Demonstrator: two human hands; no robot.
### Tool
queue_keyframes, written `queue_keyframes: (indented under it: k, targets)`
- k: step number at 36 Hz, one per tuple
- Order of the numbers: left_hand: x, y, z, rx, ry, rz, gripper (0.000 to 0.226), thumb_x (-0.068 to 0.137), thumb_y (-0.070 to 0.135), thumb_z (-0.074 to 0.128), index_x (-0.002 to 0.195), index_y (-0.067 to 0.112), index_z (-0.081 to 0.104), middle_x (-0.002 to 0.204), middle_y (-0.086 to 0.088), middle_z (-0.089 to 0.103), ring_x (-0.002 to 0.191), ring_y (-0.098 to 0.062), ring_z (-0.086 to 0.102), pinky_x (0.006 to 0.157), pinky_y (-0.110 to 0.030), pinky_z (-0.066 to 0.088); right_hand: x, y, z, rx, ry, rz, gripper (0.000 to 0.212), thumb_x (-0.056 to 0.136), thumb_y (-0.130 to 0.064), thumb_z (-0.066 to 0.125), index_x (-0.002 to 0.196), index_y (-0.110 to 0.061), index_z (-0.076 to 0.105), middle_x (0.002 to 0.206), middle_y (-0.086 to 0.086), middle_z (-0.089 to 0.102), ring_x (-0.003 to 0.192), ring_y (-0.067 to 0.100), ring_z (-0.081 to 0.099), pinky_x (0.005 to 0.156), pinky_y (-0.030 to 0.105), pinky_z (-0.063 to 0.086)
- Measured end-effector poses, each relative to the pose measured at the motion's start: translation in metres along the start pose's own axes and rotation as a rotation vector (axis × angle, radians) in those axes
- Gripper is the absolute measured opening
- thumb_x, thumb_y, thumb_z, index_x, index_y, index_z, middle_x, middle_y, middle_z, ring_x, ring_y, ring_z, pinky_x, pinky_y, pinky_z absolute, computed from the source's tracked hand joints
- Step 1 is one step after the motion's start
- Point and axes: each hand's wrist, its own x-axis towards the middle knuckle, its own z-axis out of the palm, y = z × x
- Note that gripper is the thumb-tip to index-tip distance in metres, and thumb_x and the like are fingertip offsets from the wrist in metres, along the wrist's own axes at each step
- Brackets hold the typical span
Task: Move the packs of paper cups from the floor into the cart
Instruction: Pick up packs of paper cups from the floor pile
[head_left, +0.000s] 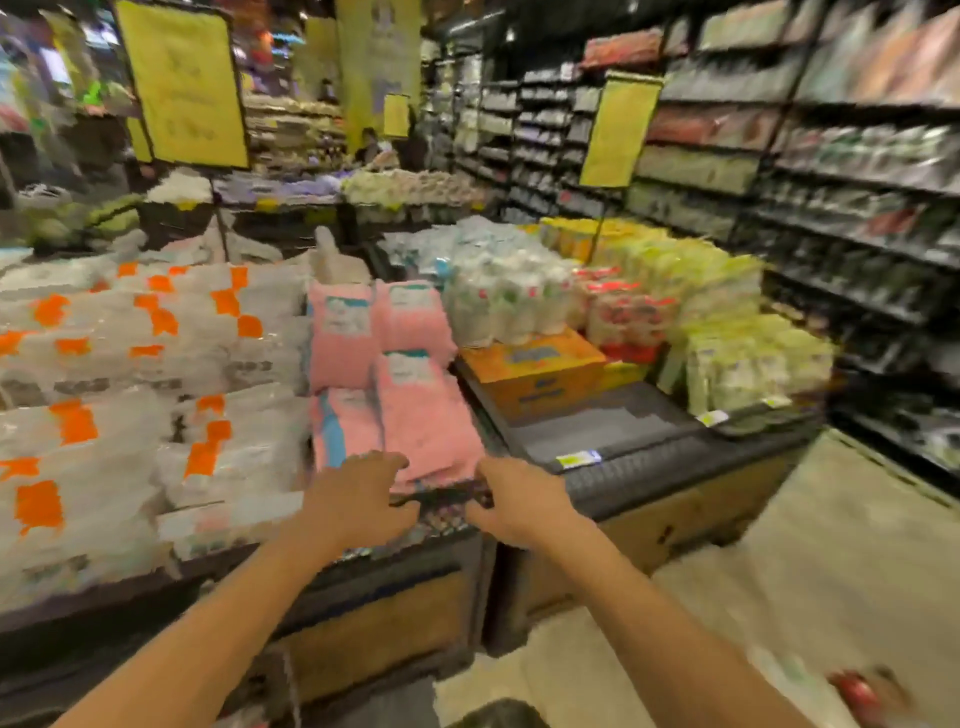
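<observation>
The whole frame is blurred by motion. My left hand reaches over the front edge of a display table, fingers apart, just short of the pink packs. Beside it, my right hand has its fingers curled on a thin dark object that stretches toward my left thumb. Clear packs of white cups stand farther back on the table, apart from both hands. No cart can be made out, and no pack is in either hand.
White packs with orange labels cover the left of the table. An orange box and yellow-green packs sit to the right. Shelves line the right aisle. A blurred red thing lies low on the beige floor.
</observation>
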Motion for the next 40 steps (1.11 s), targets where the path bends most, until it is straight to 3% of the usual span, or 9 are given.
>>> queue_keyframes:
  k: [4,5,7,10,18,21,30,40]
  targets:
    - [0.004,0.074,0.024,0.003,-0.050,0.231,0.074,0.067,0.071,0.035,0.125,0.029,0.058,0.122,-0.002,0.063,0.112,-0.027,0.060,0.090,-0.040,0.051,-0.066,0.064,0.010,0.021,0.031,0.200,0.045,0.100,-0.051,0.059,0.131,-0.018,0.058,0.133,0.009,0.064,0.126,0.034,0.063,0.099,0.046,0.053]
    - [0.004,0.092,0.030,0.004,-0.061,0.284,0.074,0.070,0.071,0.039,0.127,0.028,0.058,0.122,-0.001,0.063,0.111,-0.025,0.061,0.090,-0.040,0.052,-0.082,0.079,0.012,0.024,0.035,0.247,0.045,0.100,-0.050,0.059,0.131,-0.017,0.058,0.133,0.010,0.064,0.127,0.034,0.062,0.099,0.046,0.053]
    - [0.004,0.131,0.040,0.034,-0.094,0.371,0.069,0.082,0.065,0.051,0.139,0.025,0.051,0.129,-0.001,0.059,0.116,-0.023,0.059,0.094,-0.041,0.051,-0.114,0.107,0.016,0.036,0.044,0.339,0.048,0.101,-0.050,0.058,0.133,-0.015,0.057,0.134,0.013,0.064,0.129,0.036,0.062,0.102,0.047,0.054]
    - [0.002,0.193,0.055,0.090,-0.136,0.502,0.069,0.090,0.060,0.053,0.148,0.025,0.042,0.133,-0.002,0.055,0.119,-0.024,0.057,0.097,-0.043,0.051,-0.160,0.149,0.017,0.084,0.048,0.456,0.051,0.102,-0.050,0.058,0.138,-0.013,0.055,0.137,0.014,0.062,0.130,0.036,0.060,0.105,0.049,0.054]
    - [-0.014,0.345,0.096,0.155,-0.163,0.732,0.069,0.092,0.059,0.054,0.150,0.027,0.039,0.147,-0.001,0.049,0.131,-0.023,0.052,0.104,-0.043,0.047,-0.273,0.252,0.007,0.140,0.077,0.663,0.053,0.106,-0.046,0.055,0.148,-0.014,0.051,0.145,0.012,0.061,0.134,0.034,0.058,0.104,0.041,0.049]
    - [-0.017,0.404,0.112,0.165,-0.193,0.761,0.068,0.091,0.059,0.055,0.148,0.026,0.041,0.143,-0.002,0.052,0.128,-0.024,0.054,0.102,-0.042,0.048,-0.307,0.295,0.004,0.156,0.089,0.716,0.057,0.105,-0.047,0.056,0.151,-0.015,0.050,0.148,0.012,0.059,0.137,0.034,0.057,0.106,0.042,0.049]
    - [-0.022,0.571,0.157,0.138,-0.237,0.793,0.067,0.091,0.052,0.056,0.150,0.025,0.040,0.150,-0.001,0.047,0.134,-0.022,0.049,0.106,-0.037,0.044,-0.387,0.437,0.001,0.206,0.166,0.866,0.049,0.096,-0.046,0.060,0.136,-0.018,0.059,0.132,0.011,0.068,0.124,0.037,0.064,0.102,0.047,0.055]
    - [0.011,0.680,0.194,0.123,-0.319,0.777,0.062,0.091,0.044,0.055,0.147,0.021,0.045,0.149,-0.002,0.050,0.134,-0.022,0.050,0.103,-0.036,0.047,-0.402,0.552,0.002,0.224,0.195,0.908,0.045,0.097,-0.052,0.058,0.131,-0.023,0.061,0.122,0.002,0.073,0.117,0.032,0.068,0.094,0.044,0.057]
